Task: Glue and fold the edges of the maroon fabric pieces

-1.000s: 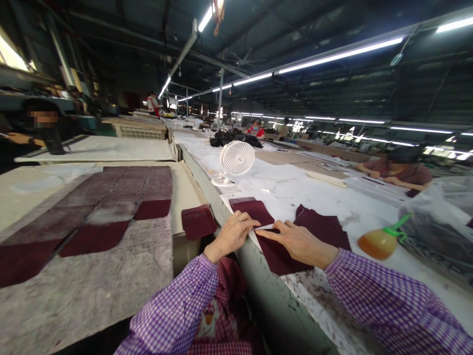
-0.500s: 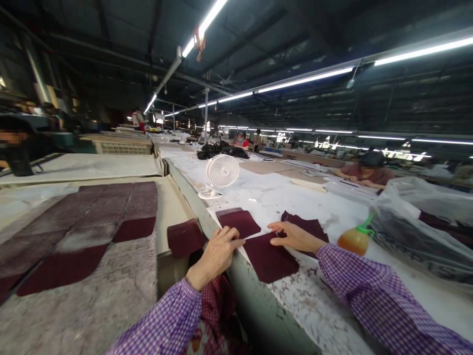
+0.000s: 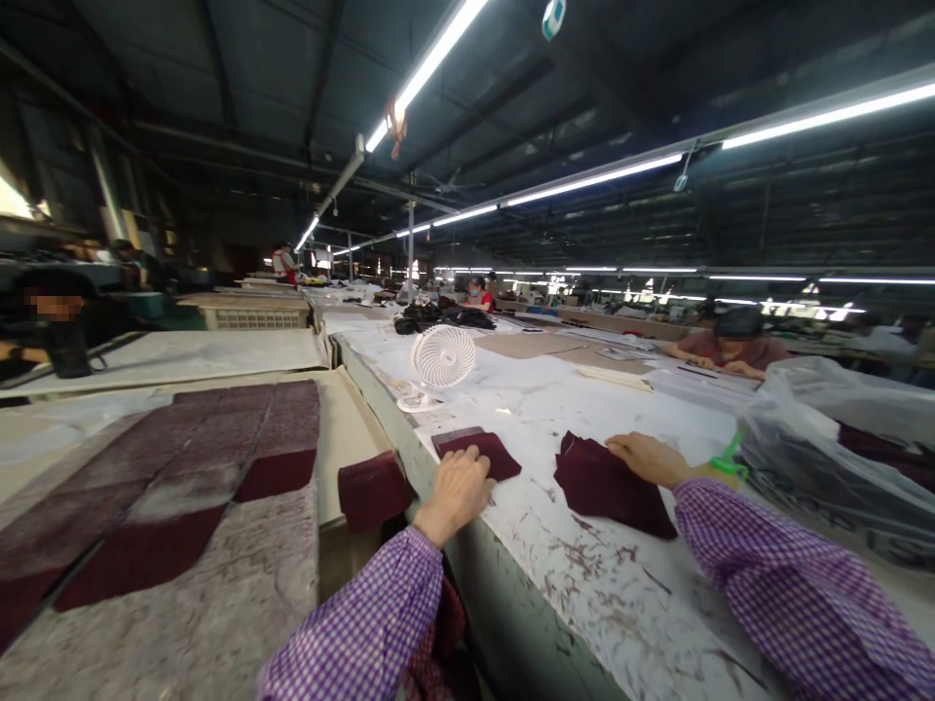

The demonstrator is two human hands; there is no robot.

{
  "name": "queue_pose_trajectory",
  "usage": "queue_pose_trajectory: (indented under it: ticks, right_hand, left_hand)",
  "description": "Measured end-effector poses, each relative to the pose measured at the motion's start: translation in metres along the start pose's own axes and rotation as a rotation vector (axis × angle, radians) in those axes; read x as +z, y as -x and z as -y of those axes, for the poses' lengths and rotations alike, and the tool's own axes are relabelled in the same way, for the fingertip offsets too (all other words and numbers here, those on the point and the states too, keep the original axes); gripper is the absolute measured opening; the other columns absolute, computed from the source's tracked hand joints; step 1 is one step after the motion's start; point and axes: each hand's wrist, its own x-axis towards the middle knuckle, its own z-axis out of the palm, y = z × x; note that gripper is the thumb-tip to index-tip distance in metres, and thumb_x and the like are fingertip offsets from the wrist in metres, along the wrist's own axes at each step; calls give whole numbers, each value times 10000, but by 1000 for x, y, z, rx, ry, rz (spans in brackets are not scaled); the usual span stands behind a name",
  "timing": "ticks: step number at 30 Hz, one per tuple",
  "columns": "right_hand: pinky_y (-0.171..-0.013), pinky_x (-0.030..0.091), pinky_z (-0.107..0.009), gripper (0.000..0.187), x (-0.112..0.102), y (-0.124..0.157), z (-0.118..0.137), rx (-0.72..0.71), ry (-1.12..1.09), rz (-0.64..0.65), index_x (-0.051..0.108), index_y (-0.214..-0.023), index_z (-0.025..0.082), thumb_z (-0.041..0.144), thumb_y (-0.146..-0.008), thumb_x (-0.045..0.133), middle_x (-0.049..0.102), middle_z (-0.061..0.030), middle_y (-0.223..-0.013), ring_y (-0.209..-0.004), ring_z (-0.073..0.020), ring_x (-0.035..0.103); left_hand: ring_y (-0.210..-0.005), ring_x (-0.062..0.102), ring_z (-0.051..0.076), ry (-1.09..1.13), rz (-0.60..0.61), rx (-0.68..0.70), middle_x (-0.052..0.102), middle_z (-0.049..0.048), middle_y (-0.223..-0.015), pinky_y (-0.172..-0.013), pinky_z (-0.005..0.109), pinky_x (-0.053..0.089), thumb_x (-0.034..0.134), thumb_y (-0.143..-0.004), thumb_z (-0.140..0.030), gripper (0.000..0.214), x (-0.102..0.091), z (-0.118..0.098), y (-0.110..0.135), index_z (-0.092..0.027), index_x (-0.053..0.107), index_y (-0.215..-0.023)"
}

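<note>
On the white-covered table (image 3: 526, 531), my left hand (image 3: 459, 492) rests on the near edge of a small maroon fabric piece (image 3: 501, 454). Its fingers are curled and close together, their tips hidden against the cloth. Farther right, my right hand (image 3: 649, 458) grips the upper right edge of another maroon fabric piece (image 3: 617, 497), thumb mostly out of sight. This piece overlaps a darker, ragged-edged one beneath it. Left of the table edge hangs a curved maroon piece (image 3: 372, 490).
A white fan (image 3: 442, 356) stands ahead. To the right are a green-topped bottle (image 3: 729, 461), partly hidden by my sleeve, and a clear plastic bag (image 3: 840, 477). Maroon panels (image 3: 270, 475) cover the left table. A co-worker (image 3: 737, 341) sits across the table.
My right hand has moved right, carrying the middle maroon piece onto the ragged one. My left hand has shifted slightly forward onto the other piece. The view has tilted a little upward.
</note>
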Motion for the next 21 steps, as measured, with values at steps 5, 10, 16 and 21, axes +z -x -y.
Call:
queue_pose_trajectory:
  ticks: [5, 10, 16, 21]
  right_hand:
    - [-888, 430, -440, 321, 3, 4, 34, -158, -46, -87, 647, -1049, 181, 271, -864, 400, 621, -123, -1130, -1011, -256, 578]
    - [-897, 449, -367, 319, 1, -1, 104, -498, -262, -62, 649, -1038, 184, 264, -902, 372, 657, -73, -1079, -973, -199, 601]
    - [-901, 436, -322, 272, 43, -16, 170, -701, -203, 30, 676, -993, 168, 253, -894, 437, 659, -75, -1086, -980, -182, 598]
    - [-971, 354, -421, 355, 69, -17, 181, -692, -187, 9, 592, -1169, 139, 315, -917, 414, 589, -127, -1217, -1093, -225, 531]
  left_hand:
    - [-748, 575, 215, 494, -120, -301, 616, 50, -700, -724, 322, 390, 521, -708, -142, 138, 3, 10, -8, -160, 632, -627]
    - [-549, 509, 138, 803, -155, -462, 543, -20, -519, -553, 241, 352, 528, -691, -194, 158, 5, 31, -12, -165, 626, -570]
    - [-518, 473, 109, 1081, -290, -523, 535, -31, -500, -518, 208, 356, 588, -654, -177, 111, 12, 34, -13, -151, 592, -546]
    - [-541, 525, 121, 1322, -578, -741, 507, -11, -529, -539, 229, 446, 473, -718, -112, 117, -20, 75, -8, -160, 486, -612]
